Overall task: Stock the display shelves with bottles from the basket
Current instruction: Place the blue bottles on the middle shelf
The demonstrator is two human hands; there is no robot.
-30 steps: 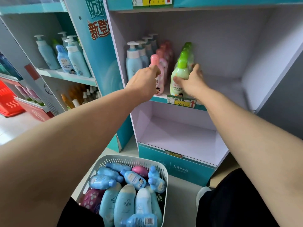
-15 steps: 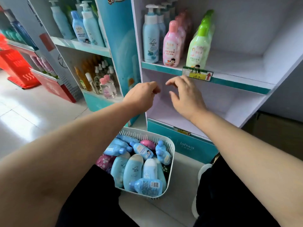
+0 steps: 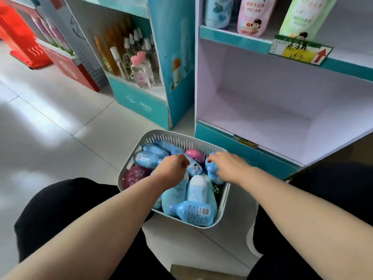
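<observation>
A person's left hand (image 3: 171, 168) and right hand (image 3: 229, 166) reach down into a white basket (image 3: 177, 140) of bottles standing on the floor. The left fingers (image 3: 184, 161) are curled just beside a small blue bottle (image 3: 194, 167) with a cartoon label. The right fingers (image 3: 212, 158) bend over the top of a rounded blue bottle (image 3: 213, 173) and touch it, though whether either hand actually grips cannot be told. A pink bottle (image 3: 194, 154) lies between the two sets of fingertips, and well beyond them stands the display shelf (image 3: 252, 118).
</observation>
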